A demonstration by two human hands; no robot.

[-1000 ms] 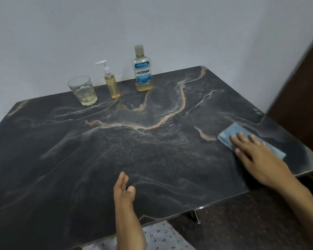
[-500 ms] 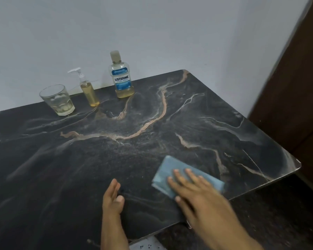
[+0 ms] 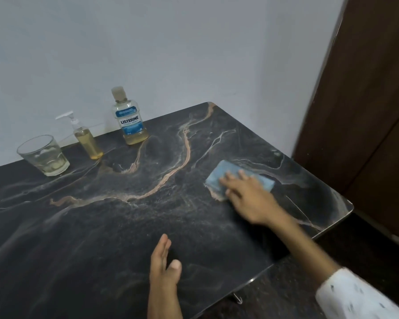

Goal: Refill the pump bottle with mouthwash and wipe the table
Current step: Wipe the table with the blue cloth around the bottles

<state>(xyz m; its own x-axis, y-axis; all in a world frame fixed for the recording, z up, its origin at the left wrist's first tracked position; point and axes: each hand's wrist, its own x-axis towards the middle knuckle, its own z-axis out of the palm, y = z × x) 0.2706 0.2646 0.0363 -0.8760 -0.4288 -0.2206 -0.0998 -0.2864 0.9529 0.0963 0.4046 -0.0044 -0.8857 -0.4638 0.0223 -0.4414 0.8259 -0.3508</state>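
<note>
A dark marble-patterned table (image 3: 101,226) fills the view. My right hand (image 3: 249,194) lies flat on a folded blue cloth (image 3: 215,178), pressing it onto the table's right part, fingers spread. My left hand (image 3: 165,263) rests edge-down near the front edge, fingers straight, holding nothing. At the back by the wall stand a small pump bottle (image 3: 86,138) with amber liquid and a white pump, and a capped mouthwash bottle (image 3: 129,118) with a blue label and a little yellow liquid at the bottom.
A glass tumbler (image 3: 43,155) with a little pale liquid stands at the back left. A white wall runs behind the table. A dark wooden door (image 3: 366,111) is on the right. The table's right corner (image 3: 348,206) is close to the cloth.
My right hand has slid the blue cloth from the right edge toward the front middle, then back out to the right and farther from me. My left hand stayed near the front edge.
</note>
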